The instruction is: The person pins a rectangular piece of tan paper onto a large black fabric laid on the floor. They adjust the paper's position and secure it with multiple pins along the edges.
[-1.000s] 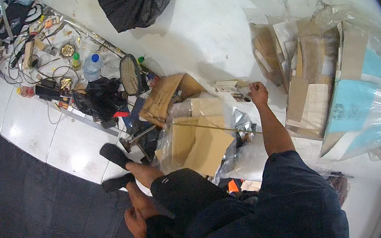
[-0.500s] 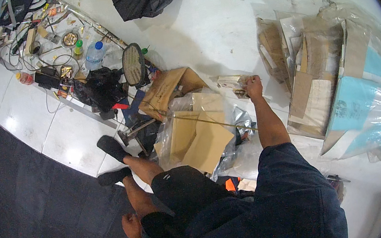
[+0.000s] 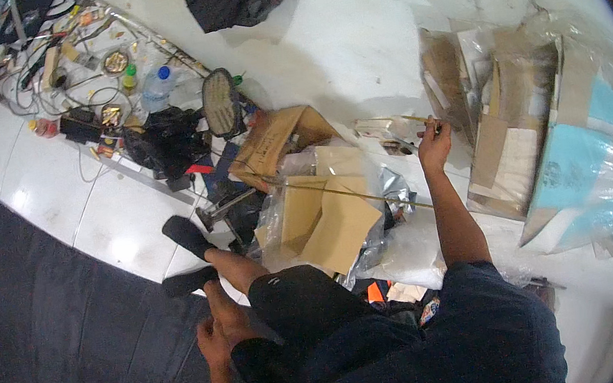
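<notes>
R hand (image 3: 435, 145) round thin yellowish stick (image 3: 417, 119); L hand (image 3: 212, 342) nr leg (image 3: 228, 311), grip unclear

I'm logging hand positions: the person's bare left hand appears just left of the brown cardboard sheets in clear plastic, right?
Not the left: the head view shows the person's bare right hand there. It does appear just left of the brown cardboard sheets in clear plastic.

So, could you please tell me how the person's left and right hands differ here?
The right hand appears to pinch a thin yellowish strip; the left hand shows nothing held. The right hand is extended near brown cardboard; the left hand is low, near a bare leg. Both hands are bare.
</notes>
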Demonstrator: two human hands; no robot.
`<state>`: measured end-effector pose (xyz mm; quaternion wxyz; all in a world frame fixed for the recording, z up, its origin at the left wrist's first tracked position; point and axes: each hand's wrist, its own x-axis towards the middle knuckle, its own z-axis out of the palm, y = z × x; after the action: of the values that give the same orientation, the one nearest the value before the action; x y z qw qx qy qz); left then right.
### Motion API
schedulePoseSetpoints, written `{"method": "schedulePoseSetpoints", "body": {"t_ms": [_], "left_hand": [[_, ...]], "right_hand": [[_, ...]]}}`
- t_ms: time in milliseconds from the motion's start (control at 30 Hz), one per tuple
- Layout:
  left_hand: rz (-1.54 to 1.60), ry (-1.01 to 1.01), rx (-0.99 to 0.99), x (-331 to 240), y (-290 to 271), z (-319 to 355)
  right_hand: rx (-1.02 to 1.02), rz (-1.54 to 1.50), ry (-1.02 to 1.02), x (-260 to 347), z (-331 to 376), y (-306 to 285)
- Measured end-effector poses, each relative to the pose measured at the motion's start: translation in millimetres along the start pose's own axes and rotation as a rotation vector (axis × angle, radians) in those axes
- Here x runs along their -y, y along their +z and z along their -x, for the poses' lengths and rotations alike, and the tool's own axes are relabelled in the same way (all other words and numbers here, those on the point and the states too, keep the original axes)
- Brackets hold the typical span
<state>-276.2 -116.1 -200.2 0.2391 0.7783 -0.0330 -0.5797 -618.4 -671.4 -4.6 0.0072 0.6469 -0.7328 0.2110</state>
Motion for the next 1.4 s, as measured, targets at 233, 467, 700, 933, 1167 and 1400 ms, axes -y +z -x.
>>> {"method": "schedulePoseSetpoints", "body": {"t_ms": [233, 467, 700, 933, 1167, 1400], "left_hand": [[0.289, 0.412, -0.08, -163, -18, 3], [0.217, 0.435, -0.054, -182, -75, 28], [0.76, 0.147, -0.25, -70, -44, 26], [1.491, 0.058, -0.292, -34, -52, 37], [1.861, 0.019, -0.182, -5, -48, 29], [1.676, -0.278, -0.395, 35, 4, -9]], "right_hand": [[1.182, -0.423, -0.255, 172, 169, 66], [1.746, -0.461, -0.24, 269, 325, 88], [1.955, -0.552, 0.016, 295, 418, 100], [2.017, -0.143, -0.283, 293, 485, 124], [2.106, -0.187, -0.008, 303, 518, 127], [2.129, -0.025, -0.614, 243, 539, 202]]}}
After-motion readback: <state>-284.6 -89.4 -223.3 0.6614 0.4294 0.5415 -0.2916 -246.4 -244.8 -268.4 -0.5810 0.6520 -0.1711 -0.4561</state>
